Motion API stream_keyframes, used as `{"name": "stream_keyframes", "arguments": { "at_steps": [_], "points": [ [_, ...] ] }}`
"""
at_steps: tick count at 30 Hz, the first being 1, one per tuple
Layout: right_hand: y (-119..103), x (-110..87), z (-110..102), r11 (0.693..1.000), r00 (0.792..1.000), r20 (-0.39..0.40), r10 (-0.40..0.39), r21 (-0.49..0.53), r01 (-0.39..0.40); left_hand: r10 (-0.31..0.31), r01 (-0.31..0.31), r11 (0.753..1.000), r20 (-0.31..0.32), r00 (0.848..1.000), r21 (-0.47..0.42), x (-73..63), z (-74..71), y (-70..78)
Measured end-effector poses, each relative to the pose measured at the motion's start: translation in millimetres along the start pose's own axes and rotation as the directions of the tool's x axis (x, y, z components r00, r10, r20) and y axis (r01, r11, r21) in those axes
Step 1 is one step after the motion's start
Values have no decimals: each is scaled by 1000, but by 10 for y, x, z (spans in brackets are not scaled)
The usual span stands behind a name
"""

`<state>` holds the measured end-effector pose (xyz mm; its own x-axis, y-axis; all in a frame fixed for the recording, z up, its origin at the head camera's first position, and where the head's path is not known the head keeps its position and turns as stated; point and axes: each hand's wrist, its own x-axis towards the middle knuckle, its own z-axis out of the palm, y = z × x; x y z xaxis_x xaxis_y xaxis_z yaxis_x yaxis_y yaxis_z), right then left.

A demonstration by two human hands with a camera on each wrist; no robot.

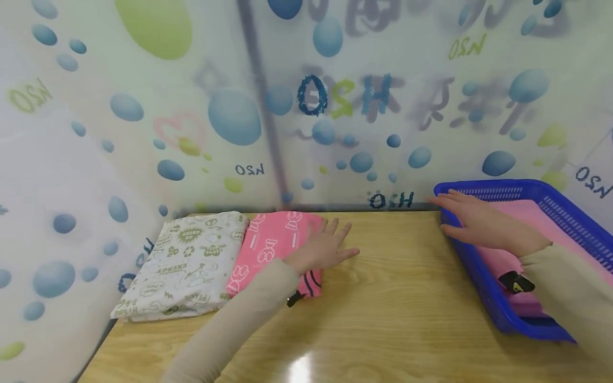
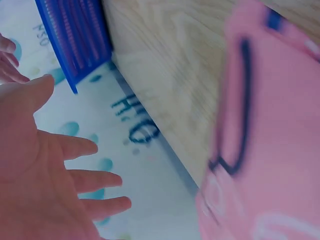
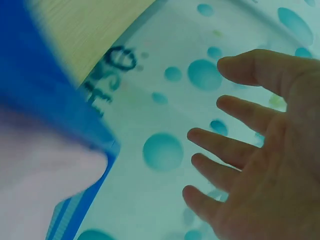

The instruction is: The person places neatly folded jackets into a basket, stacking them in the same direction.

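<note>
My left hand (image 1: 325,249), its fingers spread and holding nothing, is over the right side of a folded pink cloth (image 1: 263,239) with white candy outlines and dark stripes at one corner. In the left wrist view, that pink cloth (image 2: 285,125) lies off to the side of the outstretched fingers (image 2: 97,180). My right hand (image 1: 488,223) reaches across the left rim of a blue plastic basket (image 1: 479,284), fingers extended and grasping nothing. Inside the basket lies more pink cloth (image 1: 522,213), partly hidden by the right hand and forearm.
Left of the pink cloth, a folded white cloth (image 1: 191,266) with green lettering lies on the wooden table (image 1: 383,298). A hanging curtain (image 1: 330,143) printed with blue and green drops stands along the table's back edge and left side.
</note>
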<state>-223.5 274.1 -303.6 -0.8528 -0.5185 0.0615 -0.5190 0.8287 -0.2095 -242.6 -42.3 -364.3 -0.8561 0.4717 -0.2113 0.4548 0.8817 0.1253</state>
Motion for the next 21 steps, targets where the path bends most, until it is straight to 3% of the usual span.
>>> {"name": "stream_keyframes", "arguments": {
  "at_steps": [6,15,21],
  "points": [
    [-190,198,150,999,1000,27,-13,-36,14,-32,31,999,-55,998,-26,-153,29,-298],
    [-411,323,395,997,993,107,55,44,-60,-45,45,999,-141,989,-5,-386,120,-598],
    [-549,380,516,994,993,109,53,85,-62,-98,96,995,-175,980,-17,-565,138,-800]
  ]
}}
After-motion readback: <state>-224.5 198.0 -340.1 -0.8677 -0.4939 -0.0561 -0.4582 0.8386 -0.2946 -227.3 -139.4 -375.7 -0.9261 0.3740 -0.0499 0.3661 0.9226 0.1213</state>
